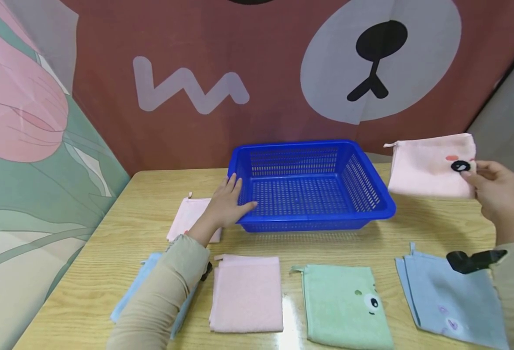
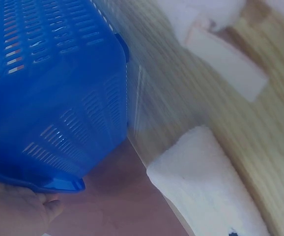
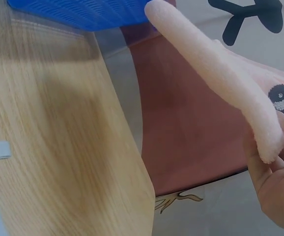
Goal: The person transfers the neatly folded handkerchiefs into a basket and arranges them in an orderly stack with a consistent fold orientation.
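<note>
My right hand (image 1: 502,189) pinches a folded light pink towel (image 1: 432,167) by its right edge, near an embroidered black eye. The towel is held up above the table at the back right, its small loop pointing left; the right wrist view shows its thick folded edge (image 3: 215,73). My left hand (image 1: 228,204) grips the left rim of a blue plastic basket (image 1: 309,218), thumb toward the inside. In the left wrist view the fingertips show beside the basket's rim (image 2: 58,184). The basket's slotted floor is bare.
Folded towels lie on the wooden table (image 1: 152,194): a small pink one (image 1: 189,214) beside my left wrist, a blue one (image 1: 139,287) partly under my left arm, a pink one (image 1: 248,296), a green one (image 1: 344,306) and a blue one (image 1: 454,301). A printed curtain (image 1: 187,131) hangs behind.
</note>
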`<action>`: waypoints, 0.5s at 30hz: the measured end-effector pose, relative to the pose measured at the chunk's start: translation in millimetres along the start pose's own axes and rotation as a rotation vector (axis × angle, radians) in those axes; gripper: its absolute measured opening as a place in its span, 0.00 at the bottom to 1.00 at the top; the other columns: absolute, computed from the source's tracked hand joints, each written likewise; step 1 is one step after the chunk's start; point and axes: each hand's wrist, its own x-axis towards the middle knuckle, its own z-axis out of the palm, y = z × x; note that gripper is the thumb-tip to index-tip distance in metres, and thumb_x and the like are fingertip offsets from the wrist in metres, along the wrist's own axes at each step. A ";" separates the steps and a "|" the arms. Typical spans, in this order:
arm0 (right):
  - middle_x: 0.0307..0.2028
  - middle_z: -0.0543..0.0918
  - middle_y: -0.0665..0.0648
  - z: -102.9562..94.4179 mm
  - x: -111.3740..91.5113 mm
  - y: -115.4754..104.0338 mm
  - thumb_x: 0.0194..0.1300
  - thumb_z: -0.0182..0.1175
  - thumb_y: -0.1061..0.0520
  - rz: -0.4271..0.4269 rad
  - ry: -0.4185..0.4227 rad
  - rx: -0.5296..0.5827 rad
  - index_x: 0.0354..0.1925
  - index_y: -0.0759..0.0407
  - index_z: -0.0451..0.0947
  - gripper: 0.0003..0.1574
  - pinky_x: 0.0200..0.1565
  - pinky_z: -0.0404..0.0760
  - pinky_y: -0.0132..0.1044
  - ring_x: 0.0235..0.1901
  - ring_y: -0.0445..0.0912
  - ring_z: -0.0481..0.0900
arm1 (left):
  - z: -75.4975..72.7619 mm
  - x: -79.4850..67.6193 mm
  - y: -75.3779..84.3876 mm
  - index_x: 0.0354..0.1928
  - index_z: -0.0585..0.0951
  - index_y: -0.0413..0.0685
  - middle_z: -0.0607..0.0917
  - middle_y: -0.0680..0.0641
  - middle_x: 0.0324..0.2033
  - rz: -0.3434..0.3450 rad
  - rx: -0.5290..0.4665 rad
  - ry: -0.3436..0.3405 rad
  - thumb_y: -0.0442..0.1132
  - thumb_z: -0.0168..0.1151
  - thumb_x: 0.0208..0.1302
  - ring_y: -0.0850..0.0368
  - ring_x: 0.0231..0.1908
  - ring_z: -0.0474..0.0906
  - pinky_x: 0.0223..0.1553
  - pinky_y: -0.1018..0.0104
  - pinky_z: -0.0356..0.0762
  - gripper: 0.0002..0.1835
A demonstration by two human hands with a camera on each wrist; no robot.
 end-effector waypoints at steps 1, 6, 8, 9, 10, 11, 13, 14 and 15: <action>0.28 0.71 0.38 -0.1 1.7 0.6 0.54 0.57 0.54 -0.002 0.007 -0.013 0.33 0.42 0.72 0.06 0.18 0.69 0.21 0.21 0.29 0.69 | 0.1 0.0 -0.2 0.65 0.45 0.39 0.40 0.41 0.64 0.000 0.001 -0.001 0.63 0.39 0.58 0.47 0.63 0.30 0.60 0.55 0.35 0.43; 0.27 0.72 0.40 -0.6 2.6 -3.8 0.54 0.57 0.56 -0.009 0.000 0.058 0.33 0.44 0.73 0.07 0.16 0.69 0.22 0.19 0.31 0.70 | -0.2 0.7 -1.1 0.65 0.45 0.39 0.40 0.42 0.64 0.003 -0.005 0.004 0.64 0.39 0.58 0.48 0.63 0.29 0.60 0.55 0.34 0.44; 0.27 0.71 0.39 0.1 -3.9 -10.9 0.53 0.57 0.55 -0.003 -0.025 0.081 0.34 0.42 0.71 0.08 0.16 0.69 0.22 0.19 0.30 0.70 | -0.1 1.2 -1.3 0.65 0.45 0.38 0.40 0.41 0.64 0.006 -0.003 0.009 0.64 0.39 0.58 0.47 0.63 0.30 0.60 0.55 0.35 0.44; 0.27 0.72 0.39 1.0 -5.9 -13.3 0.52 0.58 0.55 -0.003 -0.029 0.126 0.34 0.44 0.71 0.09 0.17 0.69 0.22 0.19 0.30 0.71 | -0.1 1.4 -1.2 0.65 0.45 0.38 0.40 0.41 0.64 0.008 -0.003 0.009 0.64 0.39 0.58 0.47 0.63 0.31 0.60 0.55 0.35 0.44; 0.26 0.72 0.39 1.7 -7.6 -15.1 0.51 0.59 0.55 0.000 -0.032 0.169 0.34 0.45 0.72 0.10 0.17 0.69 0.22 0.19 0.30 0.71 | 0.0 1.5 -1.1 0.65 0.45 0.38 0.40 0.41 0.64 0.008 -0.004 0.009 0.63 0.40 0.58 0.47 0.63 0.31 0.60 0.55 0.35 0.43; 0.26 0.73 0.39 2.5 -9.2 -17.0 0.50 0.60 0.56 0.003 -0.037 0.207 0.34 0.46 0.72 0.11 0.16 0.69 0.22 0.19 0.30 0.71 | 0.3 1.8 -1.2 0.65 0.46 0.38 0.40 0.41 0.64 0.009 -0.005 0.011 0.63 0.40 0.58 0.46 0.63 0.31 0.60 0.55 0.35 0.43; 0.24 0.75 0.40 4.2 -11.7 -19.9 0.49 0.61 0.57 0.003 -0.048 0.256 0.34 0.47 0.73 0.11 0.16 0.69 0.22 0.18 0.31 0.71 | 0.9 2.0 -1.5 0.64 0.46 0.38 0.41 0.40 0.64 0.010 -0.006 0.014 0.62 0.41 0.58 0.45 0.63 0.32 0.60 0.54 0.36 0.43; 0.24 0.75 0.40 5.2 -11.7 -20.3 0.49 0.61 0.57 0.003 -0.051 0.265 0.34 0.47 0.73 0.11 0.16 0.69 0.22 0.18 0.31 0.71 | 1.2 2.0 -1.6 0.64 0.46 0.38 0.41 0.40 0.64 0.009 -0.007 0.015 0.61 0.42 0.58 0.45 0.63 0.32 0.60 0.54 0.36 0.42; 0.24 0.75 0.40 6.2 -11.6 -20.4 0.49 0.61 0.58 -0.001 -0.055 0.276 0.33 0.47 0.74 0.11 0.16 0.70 0.22 0.18 0.31 0.72 | 1.3 1.8 -1.8 0.64 0.47 0.38 0.41 0.40 0.64 0.009 -0.007 0.014 0.61 0.42 0.58 0.45 0.63 0.32 0.60 0.54 0.36 0.43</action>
